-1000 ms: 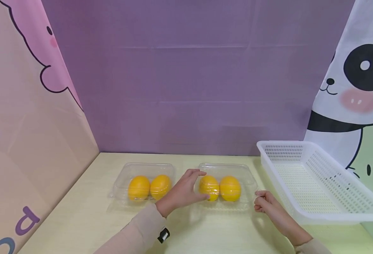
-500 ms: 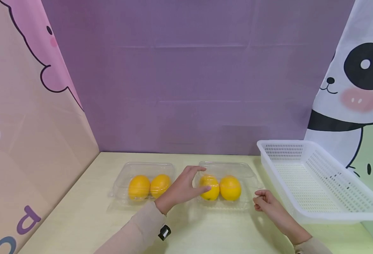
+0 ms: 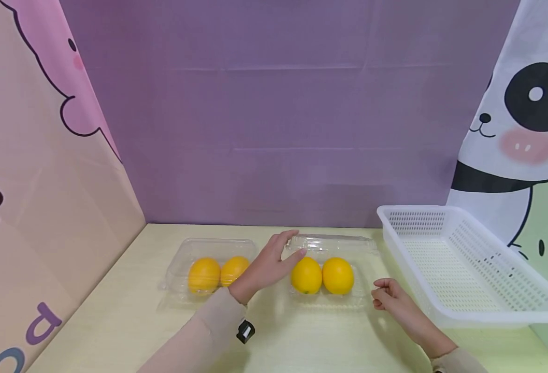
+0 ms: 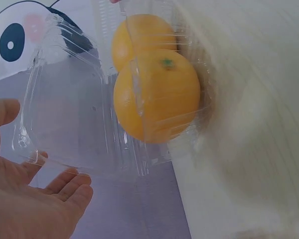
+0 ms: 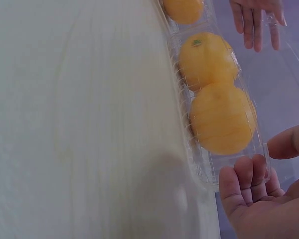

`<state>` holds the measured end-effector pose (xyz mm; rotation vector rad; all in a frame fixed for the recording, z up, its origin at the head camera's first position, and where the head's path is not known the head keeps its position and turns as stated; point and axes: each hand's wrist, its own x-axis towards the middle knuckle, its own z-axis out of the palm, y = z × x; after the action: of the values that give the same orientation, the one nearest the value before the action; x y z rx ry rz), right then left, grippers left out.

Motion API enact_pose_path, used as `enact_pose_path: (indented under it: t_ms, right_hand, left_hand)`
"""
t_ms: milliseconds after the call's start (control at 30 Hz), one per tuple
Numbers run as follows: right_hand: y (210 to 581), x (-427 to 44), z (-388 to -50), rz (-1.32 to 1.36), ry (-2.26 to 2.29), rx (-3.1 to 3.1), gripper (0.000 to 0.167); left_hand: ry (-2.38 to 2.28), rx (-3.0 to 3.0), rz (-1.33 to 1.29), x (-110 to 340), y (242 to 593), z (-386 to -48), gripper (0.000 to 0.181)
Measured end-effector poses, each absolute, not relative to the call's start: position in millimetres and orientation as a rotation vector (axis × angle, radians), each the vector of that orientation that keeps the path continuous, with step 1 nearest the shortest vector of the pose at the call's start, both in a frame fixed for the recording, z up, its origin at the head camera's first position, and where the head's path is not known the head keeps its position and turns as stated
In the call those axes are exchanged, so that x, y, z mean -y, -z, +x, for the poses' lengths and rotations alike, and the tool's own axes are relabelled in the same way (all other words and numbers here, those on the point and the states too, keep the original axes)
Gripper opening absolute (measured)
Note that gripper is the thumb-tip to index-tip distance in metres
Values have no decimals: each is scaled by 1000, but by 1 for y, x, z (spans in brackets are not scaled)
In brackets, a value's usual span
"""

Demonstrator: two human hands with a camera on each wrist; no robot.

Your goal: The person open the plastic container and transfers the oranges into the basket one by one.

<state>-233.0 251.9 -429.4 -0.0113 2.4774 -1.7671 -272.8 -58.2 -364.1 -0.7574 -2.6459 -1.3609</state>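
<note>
Along the left edge of the table, a peach-coloured printed cloth slopes up, and a wedge of tabletop separates it from the first box, which is transparent. This box stands with its lid down over two oranges, set back toward the table's far edge, where a purple backdrop rises. A narrow strip of table parts it from the second box. Over that strip, and partly in front of the first box in the head view, reaches the left hand, thumb and fingers well apart and fairly straight, at the left end of the raised lid. The lid's outer edge runs between thumb and fingertips; whether the thumb presses on the plastic I cannot tell. The lid leans back from its far-side hinge, so the second box gapes upward, with a pair of oranges side by side in its base, touching. At its right end the right hand has its fingers curled and pinches the box's rim between thumb and fingers. Just beyond that hand stands a white perforated basket, its left wall close to the knuckles, leaving little room on that side. A panda-printed cloth borders the basket's far right. Toward the wearer, a broad stretch of tabletop lies between the forearms.
</note>
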Motion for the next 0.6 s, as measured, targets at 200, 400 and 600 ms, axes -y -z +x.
enact_pose_path:
  t_ms: [200,400,600]
  right_hand:
    - [429,-253,-233,-18,1764,-2480,35]
    - [428,-252,-231,-27,1763,-2484,36]
    - [426,-252,-230,-24,1757,-2478,35]
  left_hand:
    - [1405,2640,-730,56,360,-277,62]
    - [1459,2612,-722,55,357,-281,61]
    - [1492,2608,-699,54,355,-284,59]
